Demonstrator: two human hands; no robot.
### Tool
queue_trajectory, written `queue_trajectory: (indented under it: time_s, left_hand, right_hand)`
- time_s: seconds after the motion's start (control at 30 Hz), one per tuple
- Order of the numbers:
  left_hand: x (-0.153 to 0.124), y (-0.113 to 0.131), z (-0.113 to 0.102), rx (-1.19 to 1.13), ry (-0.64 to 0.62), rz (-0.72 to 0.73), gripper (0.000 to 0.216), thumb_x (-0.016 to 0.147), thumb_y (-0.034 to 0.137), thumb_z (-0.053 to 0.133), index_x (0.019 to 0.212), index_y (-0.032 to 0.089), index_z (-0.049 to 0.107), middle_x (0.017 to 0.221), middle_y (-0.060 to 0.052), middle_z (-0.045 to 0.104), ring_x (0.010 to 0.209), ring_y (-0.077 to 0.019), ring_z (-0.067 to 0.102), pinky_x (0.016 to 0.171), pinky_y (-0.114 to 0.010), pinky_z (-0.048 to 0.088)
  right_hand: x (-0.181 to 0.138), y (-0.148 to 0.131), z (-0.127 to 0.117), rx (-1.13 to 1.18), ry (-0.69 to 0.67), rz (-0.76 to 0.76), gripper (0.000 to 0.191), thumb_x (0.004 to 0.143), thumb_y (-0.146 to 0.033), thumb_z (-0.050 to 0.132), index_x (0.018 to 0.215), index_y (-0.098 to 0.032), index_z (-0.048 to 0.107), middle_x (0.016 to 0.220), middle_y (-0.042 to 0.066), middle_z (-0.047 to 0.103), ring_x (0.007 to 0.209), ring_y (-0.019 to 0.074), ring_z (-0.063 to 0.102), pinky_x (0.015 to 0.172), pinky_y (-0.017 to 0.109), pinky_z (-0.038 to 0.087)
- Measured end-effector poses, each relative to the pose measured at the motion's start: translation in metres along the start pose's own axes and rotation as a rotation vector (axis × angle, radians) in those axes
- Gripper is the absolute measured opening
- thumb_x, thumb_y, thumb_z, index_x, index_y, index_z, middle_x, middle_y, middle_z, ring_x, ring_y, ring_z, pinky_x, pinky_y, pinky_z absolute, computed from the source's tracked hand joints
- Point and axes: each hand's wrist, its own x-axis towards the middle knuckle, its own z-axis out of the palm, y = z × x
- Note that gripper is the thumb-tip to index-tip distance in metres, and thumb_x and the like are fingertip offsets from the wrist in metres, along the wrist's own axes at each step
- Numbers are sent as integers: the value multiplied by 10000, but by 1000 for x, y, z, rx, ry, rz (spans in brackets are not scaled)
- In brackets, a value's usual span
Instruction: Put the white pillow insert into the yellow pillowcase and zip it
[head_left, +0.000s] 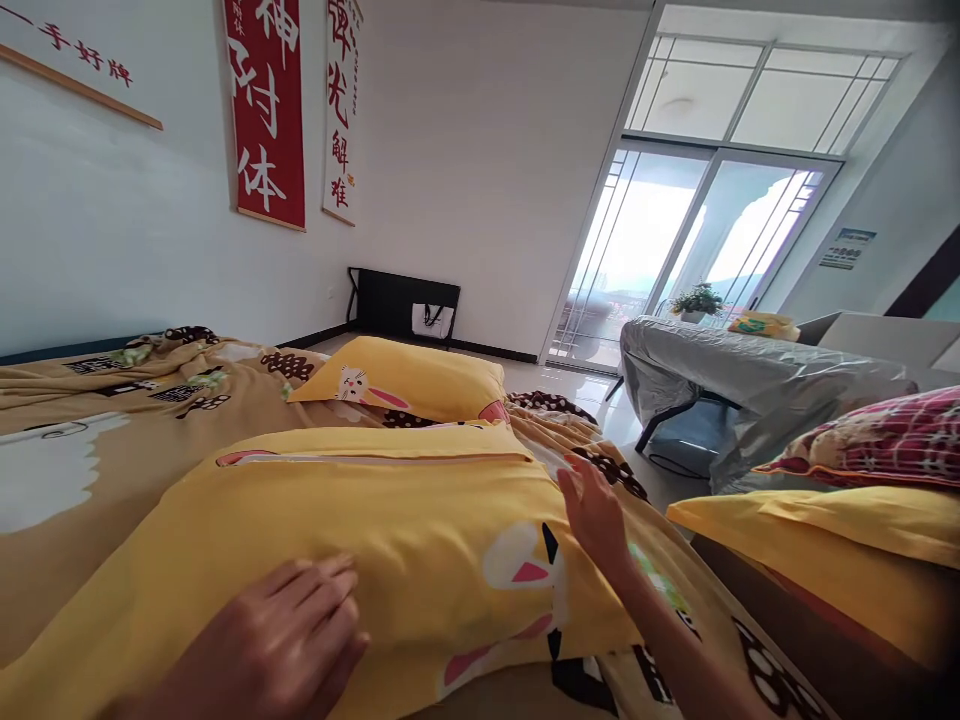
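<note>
A yellow pillow [420, 510] with rabbit prints lies in front of me on the bed, and a long zip [390, 459] runs across its far side. My left hand [292, 625] rests on the near left part of the pillow, fingers loosely bent and holding nothing. At the pillow's right end is my right hand [596, 515], its fingers stretched out against the edge close to the zip's right end. Just beyond lies a second yellow pillow [427, 375] with a white rabbit face.
A brown patterned blanket [180, 410] covers the bed. To the right are a yellow cloth [832, 525] and a red plaid cushion [885, 435]. Farther off stand a plastic-covered table [697, 350], a potted plant [696, 298] and a black panel [390, 305] by the wall.
</note>
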Motion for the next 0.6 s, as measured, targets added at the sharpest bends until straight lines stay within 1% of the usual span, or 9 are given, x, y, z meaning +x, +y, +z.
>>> queue_trajectory:
  time_s: [0.03,0.1,0.13,0.17,0.23,0.33,0.43,0.5,0.6]
  left_hand:
    - [17,-4,-2,25,-40,-9,268,871,184,443,1081,174,609,1086,-44,673,1072,-155,587,908,-262,442]
    - [39,-11,7,55,-152,-37,398,896,224,419,1285,165,482,1326,-58,529,1223,-168,487,972,-294,423]
    - [42,-15,16,56,-212,-37,440,916,272,397,1347,187,414,1385,-48,464,1256,-171,455,993,-316,415]
    - [39,-18,26,51,-276,-36,470,931,332,373,1387,220,357,1420,-32,415,1274,-174,437,1007,-337,408]
    - [24,-25,43,44,-371,-43,518,937,434,337,1428,288,264,1449,-3,357,1289,-180,420,1025,-367,389]
    - [-9,-34,50,96,-363,-121,588,914,494,361,1448,334,173,1470,18,311,1305,-190,398,1057,-375,329]
    - [-33,-42,42,184,-290,-206,645,877,533,418,1447,332,193,1465,17,332,1300,-211,402,1064,-371,277]
    - [-43,-46,37,233,-265,-242,662,859,545,438,1444,330,215,1456,19,352,1294,-219,407,1059,-369,259]
    - [-54,-52,33,264,-266,-269,663,852,541,448,1441,346,214,1447,40,369,1292,-217,408,1044,-365,264]
  right_hand:
    - [-12,-22,-2,24,-7,-227,466,916,-399,344,1304,-168,462,1316,134,526,1231,246,460,1007,410,348]
    - [-34,-55,-2,33,-241,-638,515,922,-391,381,1413,-239,339,1421,74,432,1324,206,363,1062,385,307]
    - [-41,-63,0,16,-303,-729,528,924,-387,395,1432,-268,307,1451,54,391,1347,200,328,1076,388,292]
    - [-45,-63,3,0,-338,-758,528,929,-376,395,1439,-286,292,1470,41,360,1360,199,305,1086,396,281]
    - [-47,-41,12,-24,-301,-648,497,945,-353,358,1436,-295,303,1484,35,327,1368,204,289,1092,424,270]
    - [-46,25,23,-4,-242,-341,493,958,-374,265,1428,-242,335,1467,58,356,1358,213,312,1082,439,290]
    - [-52,84,21,41,-363,-89,537,936,-448,237,1317,-184,507,1336,102,525,1247,238,473,1002,391,397]
    - [-54,102,13,60,-425,88,527,896,-499,296,1151,-187,635,1204,114,627,1128,266,569,930,376,445]
    - [-46,102,-1,134,-362,403,578,862,-568,278,973,-173,686,1045,138,691,989,281,632,829,369,486]
